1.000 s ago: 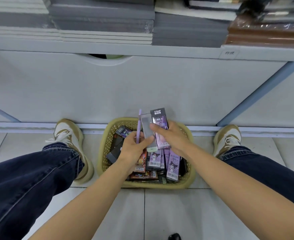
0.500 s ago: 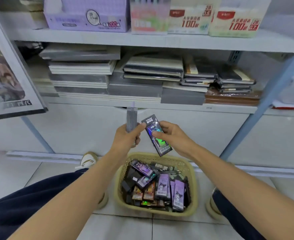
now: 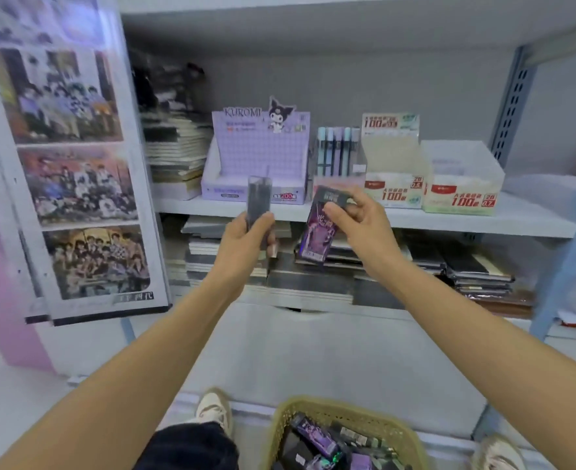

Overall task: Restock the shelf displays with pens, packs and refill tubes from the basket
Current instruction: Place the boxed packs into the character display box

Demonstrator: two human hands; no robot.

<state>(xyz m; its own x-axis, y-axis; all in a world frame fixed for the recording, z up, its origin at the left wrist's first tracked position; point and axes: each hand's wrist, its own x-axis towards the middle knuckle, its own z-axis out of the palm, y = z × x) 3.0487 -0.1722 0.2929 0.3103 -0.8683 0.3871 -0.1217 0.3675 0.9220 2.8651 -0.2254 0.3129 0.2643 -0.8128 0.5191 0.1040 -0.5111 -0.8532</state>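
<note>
My left hand [image 3: 246,237] grips a clear refill tube [image 3: 259,197] held upright, with a thin pen tip showing above it. My right hand [image 3: 361,220] pinches the top of a purple pack [image 3: 317,232] that hangs tilted below its fingers. Both are raised in front of the middle shelf [image 3: 449,220], just below the purple Kuromi display box [image 3: 259,157]. Right of that box stands a rack of pastel pens [image 3: 335,150] and two open cream refill boxes [image 3: 393,174] [image 3: 463,184]. The yellow basket [image 3: 402,432] with several packs sits on the floor at the bottom edge.
Stacks of notebooks [image 3: 313,276] fill the lower shelf behind my hands. A poster board [image 3: 73,184] with group photos leans at the left. A blue shelf upright [image 3: 564,252] stands at the right. My shoes [image 3: 213,410] flank the basket.
Both hands have risen from the basket to shelf height with the tube and the pack. The view has tilted up, so the display boxes are now ahead and the basket is at the bottom.
</note>
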